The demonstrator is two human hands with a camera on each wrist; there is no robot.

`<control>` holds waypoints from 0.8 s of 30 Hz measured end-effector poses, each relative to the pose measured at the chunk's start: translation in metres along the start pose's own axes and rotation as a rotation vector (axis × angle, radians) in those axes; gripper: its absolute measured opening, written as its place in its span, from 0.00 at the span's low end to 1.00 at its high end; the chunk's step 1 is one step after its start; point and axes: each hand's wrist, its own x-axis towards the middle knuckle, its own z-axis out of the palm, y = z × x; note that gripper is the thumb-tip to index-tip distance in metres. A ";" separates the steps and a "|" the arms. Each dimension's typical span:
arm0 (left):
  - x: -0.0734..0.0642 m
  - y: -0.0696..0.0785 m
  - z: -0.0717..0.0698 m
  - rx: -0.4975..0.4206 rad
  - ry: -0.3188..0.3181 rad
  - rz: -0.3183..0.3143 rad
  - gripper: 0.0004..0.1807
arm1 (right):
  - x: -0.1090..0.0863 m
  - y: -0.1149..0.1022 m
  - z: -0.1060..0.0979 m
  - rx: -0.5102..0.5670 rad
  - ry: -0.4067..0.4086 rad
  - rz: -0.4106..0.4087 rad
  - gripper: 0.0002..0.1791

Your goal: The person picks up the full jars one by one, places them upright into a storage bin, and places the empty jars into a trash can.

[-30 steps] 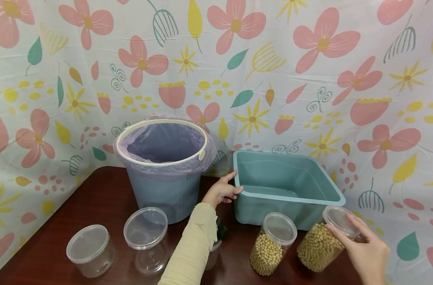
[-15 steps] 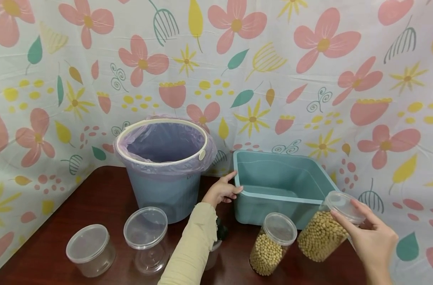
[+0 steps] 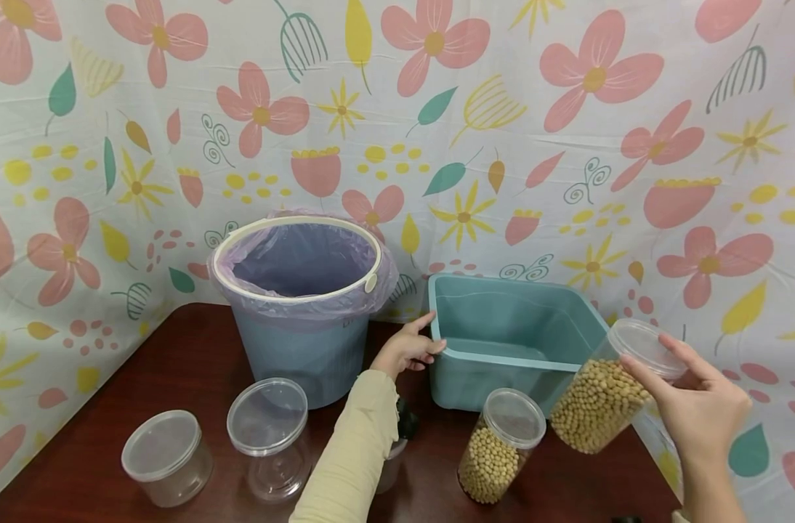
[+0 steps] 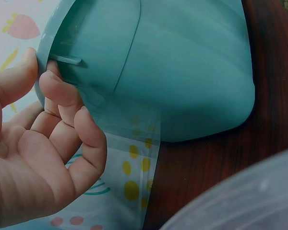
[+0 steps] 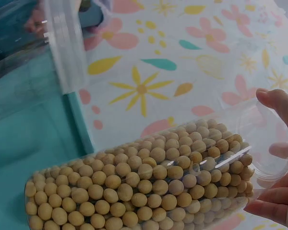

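My left hand (image 3: 404, 354) pinches the left rim of a teal plastic basin (image 3: 495, 388) between thumb and fingers. In the left wrist view the thumb (image 4: 31, 62) lies on one side of the rim with fingers curled under it. My right hand (image 3: 705, 410) grips a clear lidded jar of soybeans (image 3: 596, 407) around its lid end. This jar is tilted, raised off the table, and overlaps the basin's front right corner in the head view. Its beans (image 5: 144, 191) fill the lower part. A second jar of soybeans (image 3: 489, 465) stands on the table in front of the basin.
A blue bucket (image 3: 299, 363) with a purple bag liner stands left of the basin. Two clear lidded containers, one short (image 3: 168, 465) and one taller (image 3: 269, 443), sit at front left. A small dark-topped item (image 3: 406, 421) is partly behind my left sleeve. Flowered cloth hangs behind the table.
My right hand has lifted the soybean jar off the table and carried it up and slightly right. My left hand stays at the basin's rim.
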 end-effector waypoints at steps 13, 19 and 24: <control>0.000 0.001 0.000 0.007 -0.004 0.002 0.39 | 0.021 -0.013 0.007 0.047 0.010 0.046 0.27; -0.001 0.001 0.001 0.010 -0.001 -0.002 0.38 | 0.031 -0.019 0.012 0.035 0.028 0.037 0.26; 0.000 0.000 -0.001 0.000 -0.007 -0.007 0.38 | 0.041 -0.025 0.018 0.074 0.036 0.060 0.26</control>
